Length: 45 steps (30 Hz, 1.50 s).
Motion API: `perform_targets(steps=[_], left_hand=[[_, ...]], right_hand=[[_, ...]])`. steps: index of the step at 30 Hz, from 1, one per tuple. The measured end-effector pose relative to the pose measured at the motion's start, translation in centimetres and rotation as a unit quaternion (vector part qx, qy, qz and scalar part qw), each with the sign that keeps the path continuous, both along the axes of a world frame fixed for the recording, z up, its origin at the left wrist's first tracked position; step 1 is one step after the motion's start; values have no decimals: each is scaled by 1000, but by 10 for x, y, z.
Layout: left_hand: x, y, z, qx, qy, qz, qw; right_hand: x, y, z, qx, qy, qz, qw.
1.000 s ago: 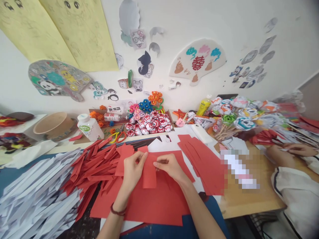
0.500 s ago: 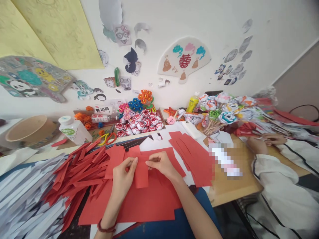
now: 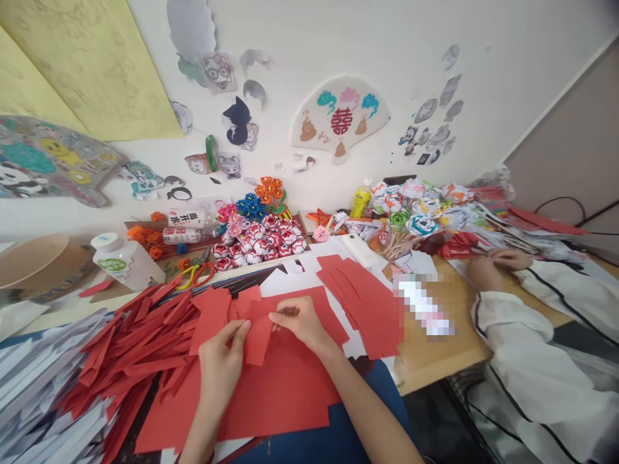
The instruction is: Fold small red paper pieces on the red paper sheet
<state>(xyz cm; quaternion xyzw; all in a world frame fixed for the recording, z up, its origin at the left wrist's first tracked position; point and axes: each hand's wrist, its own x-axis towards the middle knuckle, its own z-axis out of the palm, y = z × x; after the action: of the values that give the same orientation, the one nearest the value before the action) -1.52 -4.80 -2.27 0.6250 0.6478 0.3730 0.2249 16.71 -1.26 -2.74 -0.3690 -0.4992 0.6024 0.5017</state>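
Observation:
A small rectangular piece of red paper [image 3: 256, 338] is held up between my two hands. My left hand [image 3: 221, 361] pinches its left side between thumb and fingertips. At its right edge, the thumb and forefinger of my right hand [image 3: 300, 322] are pinched together on the same piece. Beneath both hands lie larger red sheets [image 3: 280, 403]. Another red piece [image 3: 210, 316] lies just beyond my left hand. To the left spreads a pile of folded red strips [image 3: 140, 338], beside a heap of white strips [image 3: 43, 380].
Cut red sheets [image 3: 360, 306] lie right of my hands. Behind stand red-and-white paper flowers [image 3: 264, 241], scissors [image 3: 196, 276], a white bottle [image 3: 123, 261] and a yellow bottle [image 3: 360, 200]. At right, another person's hands [image 3: 493, 267] rest near a bunch of paper flowers [image 3: 418, 206].
The view has turned slightly right, so everything sits further left. The red piece is tilted a little more, its lower end swung left. Both hands keep their pinch.

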Motion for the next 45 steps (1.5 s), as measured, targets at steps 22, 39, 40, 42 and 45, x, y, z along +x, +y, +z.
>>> perform_targets(steps=[22,39,40,42,45], left_hand=[[19,-2,9,-11,130,-151,980],[35,2,19,-4,103,-85,991],[35,2,19,-8,98,-87,991],[30,0,19,-18,90,-95,991],[13,-7,17,-26,103,-86,991]], right_hand=[[3,4,-5,52,-74,-54,994],[-4,-3,7,174,-213,-135,952],[-2,-3,8,174,-208,-148,951],[4,-1,10,165,-194,-184,949],[17,5,10,142,-166,-254,942]])
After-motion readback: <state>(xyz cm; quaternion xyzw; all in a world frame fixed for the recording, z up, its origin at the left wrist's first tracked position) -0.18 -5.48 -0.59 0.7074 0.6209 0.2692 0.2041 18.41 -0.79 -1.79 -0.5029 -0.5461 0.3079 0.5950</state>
